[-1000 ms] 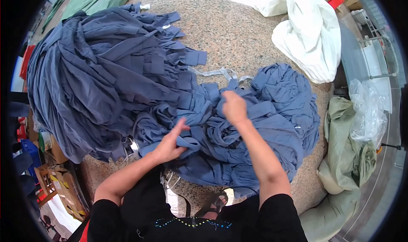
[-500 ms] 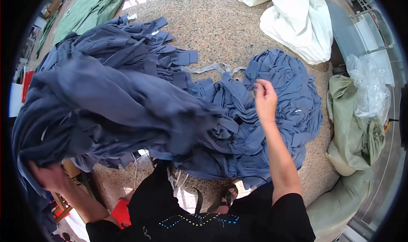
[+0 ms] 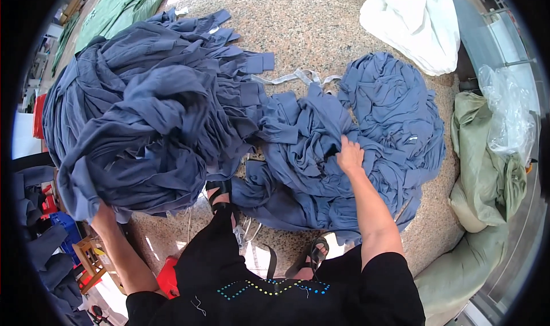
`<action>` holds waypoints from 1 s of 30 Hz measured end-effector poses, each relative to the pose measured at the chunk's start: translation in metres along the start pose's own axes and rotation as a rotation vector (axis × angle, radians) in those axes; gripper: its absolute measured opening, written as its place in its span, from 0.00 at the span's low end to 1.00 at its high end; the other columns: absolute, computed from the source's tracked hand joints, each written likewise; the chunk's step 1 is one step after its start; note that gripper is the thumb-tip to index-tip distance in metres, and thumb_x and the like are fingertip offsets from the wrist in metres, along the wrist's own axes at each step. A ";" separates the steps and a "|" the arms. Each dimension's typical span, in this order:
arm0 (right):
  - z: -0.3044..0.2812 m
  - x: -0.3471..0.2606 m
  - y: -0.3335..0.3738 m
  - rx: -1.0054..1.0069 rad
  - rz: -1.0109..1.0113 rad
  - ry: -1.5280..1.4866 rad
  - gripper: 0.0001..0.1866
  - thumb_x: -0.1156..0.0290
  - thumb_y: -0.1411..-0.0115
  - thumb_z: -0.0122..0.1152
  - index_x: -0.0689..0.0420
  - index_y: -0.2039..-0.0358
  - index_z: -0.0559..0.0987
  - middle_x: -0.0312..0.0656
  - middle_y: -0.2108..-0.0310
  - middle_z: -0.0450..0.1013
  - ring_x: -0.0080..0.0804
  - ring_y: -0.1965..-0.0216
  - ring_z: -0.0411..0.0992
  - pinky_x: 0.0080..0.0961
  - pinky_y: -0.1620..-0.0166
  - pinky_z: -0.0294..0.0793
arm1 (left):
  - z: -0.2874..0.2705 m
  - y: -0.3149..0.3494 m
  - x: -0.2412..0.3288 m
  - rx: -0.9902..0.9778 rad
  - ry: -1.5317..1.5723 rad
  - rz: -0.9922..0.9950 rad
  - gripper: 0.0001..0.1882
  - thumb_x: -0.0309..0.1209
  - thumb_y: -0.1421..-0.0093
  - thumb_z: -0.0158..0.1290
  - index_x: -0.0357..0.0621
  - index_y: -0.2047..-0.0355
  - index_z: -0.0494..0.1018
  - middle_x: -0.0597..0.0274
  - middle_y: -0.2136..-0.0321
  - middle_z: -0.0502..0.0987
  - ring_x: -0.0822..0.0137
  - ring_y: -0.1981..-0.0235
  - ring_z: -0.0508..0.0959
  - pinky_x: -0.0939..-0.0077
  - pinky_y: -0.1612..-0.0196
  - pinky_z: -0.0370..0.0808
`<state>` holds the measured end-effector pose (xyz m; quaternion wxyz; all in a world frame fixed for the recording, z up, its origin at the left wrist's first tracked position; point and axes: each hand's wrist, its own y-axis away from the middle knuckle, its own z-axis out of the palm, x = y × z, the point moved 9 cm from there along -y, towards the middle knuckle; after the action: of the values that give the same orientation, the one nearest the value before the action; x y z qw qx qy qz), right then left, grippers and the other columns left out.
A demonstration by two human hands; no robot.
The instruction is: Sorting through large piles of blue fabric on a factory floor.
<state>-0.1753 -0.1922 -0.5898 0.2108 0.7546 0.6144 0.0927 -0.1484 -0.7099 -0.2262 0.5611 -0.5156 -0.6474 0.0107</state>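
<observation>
Two large heaps of slate-blue garments with cuffs lie on the speckled stone surface. On top of the left heap (image 3: 223, 97) a loose garment (image 3: 166, 103) is bunched in folds. My left hand (image 3: 103, 216) is at this garment's near-left end, closed on its cloth; the cloth covers most of the fingers. My right hand (image 3: 350, 155) is on the near-left side of the right heap (image 3: 395, 108), its fingers curled into the folds of another blue garment (image 3: 321, 131). A pale strap (image 3: 295, 75) lies between the heaps at the back.
White sacking (image 3: 415, 28) lies at the back right. Clear plastic (image 3: 507, 108) and an olive-green sack (image 3: 484, 171) line the right side. Green cloth (image 3: 120, 11) spreads at the far left. Beside my left arm are a wooden stool (image 3: 94, 263), a blue crate (image 3: 67, 234) and more blue cloth (image 3: 54, 263).
The blurred garment spread across the middle has come down bunched on the left heap. My right hand has lowered into the right heap's folds. The left hand has shifted slightly right.
</observation>
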 end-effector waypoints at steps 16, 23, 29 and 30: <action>0.049 -0.026 -0.022 -0.084 0.049 -0.954 0.10 0.66 0.51 0.53 0.60 0.75 0.69 0.34 0.76 0.68 0.26 0.76 0.66 0.23 0.73 0.64 | 0.072 0.044 -0.030 -0.446 0.623 -0.450 0.10 0.32 0.45 0.41 0.37 0.72 0.65 0.60 0.75 0.66 0.67 0.71 0.67 0.76 0.64 0.65; -0.066 -0.024 0.012 -0.336 0.003 -1.931 0.09 0.75 0.50 0.48 0.57 0.66 0.70 0.32 0.68 0.68 0.18 0.66 0.65 0.16 0.62 0.63 | 0.122 0.092 0.010 -1.010 0.048 0.018 0.03 0.21 0.55 0.48 0.40 0.77 0.67 0.61 0.73 0.69 0.71 0.72 0.69 0.82 0.68 0.66; -0.193 -0.164 0.097 0.265 -0.687 -0.750 0.03 0.75 0.52 0.49 0.60 0.75 0.71 0.42 0.80 0.66 0.32 0.77 0.65 0.25 0.71 0.65 | 0.182 0.150 0.070 -1.308 0.239 0.241 0.09 0.32 0.55 0.50 0.41 0.74 0.69 0.47 0.45 0.47 0.50 0.44 0.48 0.60 0.45 0.46; -0.212 -0.205 0.135 0.372 -0.996 -0.677 0.03 0.76 0.56 0.51 0.59 0.77 0.72 0.42 0.78 0.67 0.39 0.74 0.66 0.30 0.69 0.66 | 0.188 0.167 0.073 -1.379 0.195 0.388 0.11 0.36 0.52 0.48 0.41 0.72 0.69 0.47 0.43 0.42 0.49 0.42 0.42 0.58 0.43 0.42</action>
<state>-0.1867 -0.3678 -0.3182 0.2766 0.3898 0.7971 -0.3691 -0.1656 -0.4756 -0.3428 0.1515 -0.8565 -0.3507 -0.3470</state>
